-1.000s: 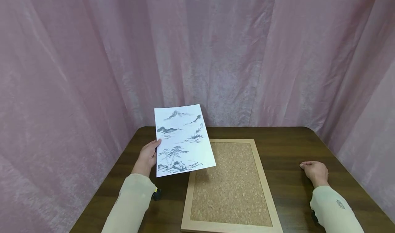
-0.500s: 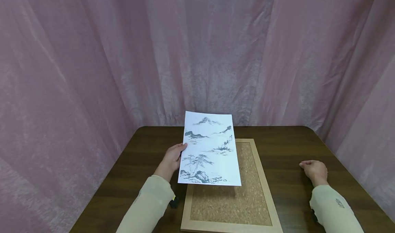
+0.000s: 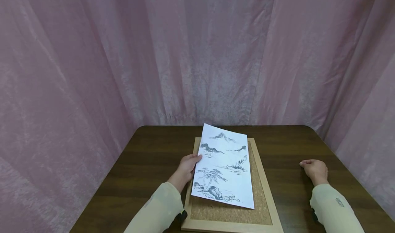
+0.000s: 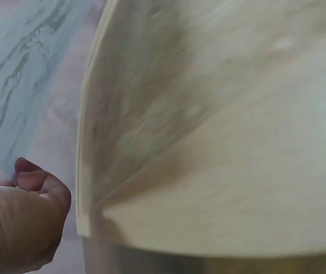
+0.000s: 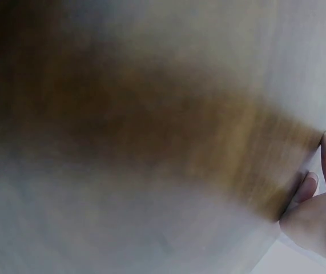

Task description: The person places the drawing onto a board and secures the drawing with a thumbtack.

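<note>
Right now my left grip (image 3: 188, 166) is pinching the printed sheet (image 3: 225, 167) by its left edge, thumb on the printed face and the other fingers mostly hidden beneath. I take the side, I'd say, because a pinch there covers very little of the mountains and trees and leaves the rest of the paper free. In my left wrist view, thumb and finger meet right at the paper's margin, with nothing but the sheet between them.

The sheet is over the corkboard (image 3: 266, 191), turned a little so that its near edge slopes down towards my right. It seems to be held up off the cork, judging by the dark shading under that near edge, though I can't tell whether any corner touches. Cork shows along the right and near sides. The board itself lies flat on the tabletop (image 3: 142, 164), wooden rim all round, which presumably gives it a steady footing.

As for my right grip (image 3: 315, 172), it rests on the tabletop well apart from the board, fingers loosely bent, fingertips down on the wood. I see nothing in it; one grip appears enough for something so light, so this one seems simply parked, out of the paper's way.
</note>
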`<state>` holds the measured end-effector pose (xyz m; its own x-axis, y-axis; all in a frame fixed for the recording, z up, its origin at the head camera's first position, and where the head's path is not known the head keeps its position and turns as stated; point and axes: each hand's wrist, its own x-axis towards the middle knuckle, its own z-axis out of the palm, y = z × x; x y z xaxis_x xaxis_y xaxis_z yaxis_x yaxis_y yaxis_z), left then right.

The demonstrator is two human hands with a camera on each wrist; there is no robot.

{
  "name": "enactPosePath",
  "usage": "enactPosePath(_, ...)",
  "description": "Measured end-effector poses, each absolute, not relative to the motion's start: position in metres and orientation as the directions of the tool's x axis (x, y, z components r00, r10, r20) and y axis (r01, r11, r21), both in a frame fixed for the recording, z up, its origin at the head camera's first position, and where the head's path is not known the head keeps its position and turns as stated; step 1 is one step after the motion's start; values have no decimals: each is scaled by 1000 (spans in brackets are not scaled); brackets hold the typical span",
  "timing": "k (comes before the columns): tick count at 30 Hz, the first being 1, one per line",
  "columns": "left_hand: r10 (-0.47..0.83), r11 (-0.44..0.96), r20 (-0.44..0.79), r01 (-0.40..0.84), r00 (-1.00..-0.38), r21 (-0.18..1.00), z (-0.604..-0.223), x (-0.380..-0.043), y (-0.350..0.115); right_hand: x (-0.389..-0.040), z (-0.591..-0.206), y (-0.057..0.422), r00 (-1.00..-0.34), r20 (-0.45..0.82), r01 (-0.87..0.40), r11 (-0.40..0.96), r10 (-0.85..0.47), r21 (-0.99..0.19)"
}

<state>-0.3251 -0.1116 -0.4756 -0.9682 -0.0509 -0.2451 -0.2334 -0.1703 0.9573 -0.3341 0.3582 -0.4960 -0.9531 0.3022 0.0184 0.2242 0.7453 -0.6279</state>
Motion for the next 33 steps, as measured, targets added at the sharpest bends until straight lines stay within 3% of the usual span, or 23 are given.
enactPosePath(3,-32,-135,-197,-191,-980,972,-471,-320,-115,-331,-457,348,-948,76,207,782,308,-588)
enactPosePath(10,2,148,-129,-128,-992,981,-474,-307,-108,-333,-458,349,-948,84,209,796,308,-569)
enactPosePath(18,44,249,-134,-119,-990,961,-478,-297,-106,-336,-461,353,-945,98,204,799,311,-565)
enactPosePath(25,61,345,-68,-43,-996,938,-478,-295,-114,-334,-462,353,-946,85,206,787,311,-582)
enactPosePath(29,43,503,-17,7,-999,864,-474,-296,-122,-333,-462,352,-948,83,205,789,307,-579)
enactPosePath(33,93,692,61,109,-994,713,-470,-299,-127,-333,-460,352,-947,87,207,794,310,-572)
